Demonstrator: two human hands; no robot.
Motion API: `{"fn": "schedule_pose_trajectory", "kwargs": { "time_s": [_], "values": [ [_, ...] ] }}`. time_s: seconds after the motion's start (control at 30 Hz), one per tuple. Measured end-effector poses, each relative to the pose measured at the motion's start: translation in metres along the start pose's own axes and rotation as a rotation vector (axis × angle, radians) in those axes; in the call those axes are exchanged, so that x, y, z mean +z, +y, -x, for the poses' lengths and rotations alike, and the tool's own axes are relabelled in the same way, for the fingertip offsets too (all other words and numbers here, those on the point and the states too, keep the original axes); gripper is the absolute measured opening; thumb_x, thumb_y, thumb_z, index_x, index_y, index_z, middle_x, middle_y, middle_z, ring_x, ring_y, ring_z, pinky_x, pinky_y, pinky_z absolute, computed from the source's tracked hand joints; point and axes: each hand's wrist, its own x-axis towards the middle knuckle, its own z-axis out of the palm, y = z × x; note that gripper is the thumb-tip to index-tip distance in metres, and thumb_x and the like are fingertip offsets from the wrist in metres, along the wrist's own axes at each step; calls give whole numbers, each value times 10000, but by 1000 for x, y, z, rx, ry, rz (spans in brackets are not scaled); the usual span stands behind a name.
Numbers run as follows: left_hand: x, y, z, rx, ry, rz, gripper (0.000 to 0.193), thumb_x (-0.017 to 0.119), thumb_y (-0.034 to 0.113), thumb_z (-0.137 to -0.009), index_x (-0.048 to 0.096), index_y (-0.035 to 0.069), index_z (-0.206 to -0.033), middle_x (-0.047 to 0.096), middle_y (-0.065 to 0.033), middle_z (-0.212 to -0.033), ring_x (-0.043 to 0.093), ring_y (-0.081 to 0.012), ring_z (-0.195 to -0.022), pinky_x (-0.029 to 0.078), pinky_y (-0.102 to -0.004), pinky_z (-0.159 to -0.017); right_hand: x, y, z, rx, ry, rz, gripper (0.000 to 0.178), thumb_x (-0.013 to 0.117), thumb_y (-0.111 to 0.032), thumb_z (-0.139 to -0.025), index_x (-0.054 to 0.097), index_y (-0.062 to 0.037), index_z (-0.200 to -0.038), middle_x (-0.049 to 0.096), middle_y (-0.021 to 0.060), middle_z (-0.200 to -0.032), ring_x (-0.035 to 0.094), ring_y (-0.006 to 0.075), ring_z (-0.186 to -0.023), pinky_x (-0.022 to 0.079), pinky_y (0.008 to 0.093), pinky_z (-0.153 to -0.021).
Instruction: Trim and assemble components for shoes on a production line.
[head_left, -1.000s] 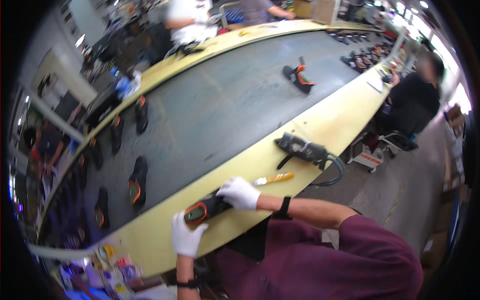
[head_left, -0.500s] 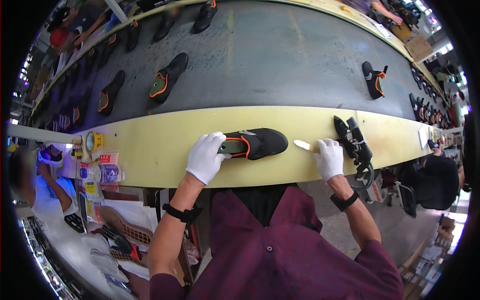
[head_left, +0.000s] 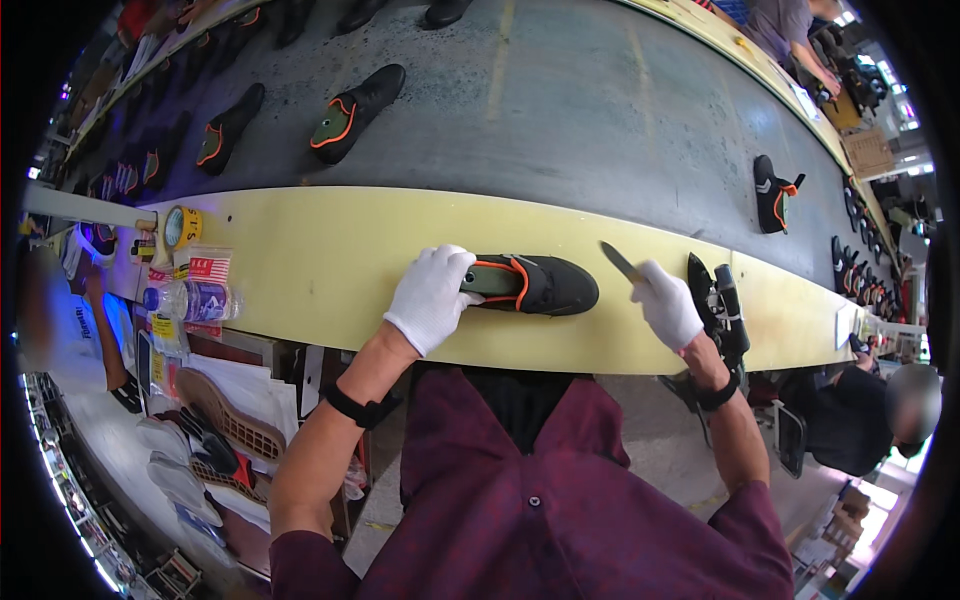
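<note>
A black shoe [head_left: 562,286] with an orange-edged collar and green insole lies on the pale yellow bench, toe pointing right. My gloved left hand [head_left: 432,300] grips it at the heel, fingers closed over the back rim. In my gloved right hand [head_left: 668,306] is a knife-like tool [head_left: 620,262] with a flat, rounded blade. Its blade points up and to the left, apart from the shoe's toe; my fist hides the handle. Just right of this hand stands a black device [head_left: 730,310] with a cylinder on it.
Beyond the yellow bench [head_left: 320,260] runs a grey conveyor belt [head_left: 560,120] carrying several black shoes [head_left: 362,112]. Yellow tape [head_left: 183,228] and a plastic bottle [head_left: 195,300] stand at the bench's left. Below them are loose shoe soles [head_left: 225,412]. Other people sit at both sides.
My right hand has turned the knife-like tool so its blade angles upward, and now covers part of the black device. My left hand still holds the shoe. The whole view has shifted and tilted.
</note>
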Motion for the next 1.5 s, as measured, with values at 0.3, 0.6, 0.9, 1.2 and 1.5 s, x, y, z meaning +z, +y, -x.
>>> {"fn": "schedule_pose_trajectory", "kwargs": {
  "time_s": [0.3,0.6,0.9,1.2,1.5],
  "values": [
    [0,6,0,-39,8,2,534,882,138,-832,604,60,-1281,654,-153,-1247,621,-423,-1164,515,-496,-996,-5,-91,-55,-688,-275,379,95,690,-60,-884,649,-67,-970,665,111,-811,713,358,-711,571,464,-641],
    [1,8,1,-27,8,-17,521,867,169,-856,608,64,-1294,657,-149,-1264,637,-411,-1165,531,-486,-988,-2,-131,-39,-520,-348,588,95,666,-74,-920,659,-68,-1015,714,141,-881,767,374,-817,609,483,-698],
    [8,16,-28,-223,19,307,429,770,486,-992,746,72,-880,700,-137,-884,689,-358,-889,540,-481,-812,28,-99,-13,-298,-99,357,137,689,-57,-887,645,-85,-1014,733,137,-896,745,394,-835,582,507,-675],
    [-6,-12,-55,-350,-347,32,429,810,441,-932,687,42,-835,693,-179,-787,676,-357,-741,518,-488,-723,30,-122,-16,-200,-298,232,145,632,-99,-969,688,-97,-1103,781,150,-973,798,355,-880,629,489,-753],
    [-2,13,-74,-345,-368,-76,468,704,551,-978,724,90,-901,744,-171,-944,702,-432,-916,523,-540,-800,30,16,37,-70,246,282,74,644,-108,-978,707,-111,-1016,742,160,-899,747,410,-853,592,512,-704]
  ]
}}
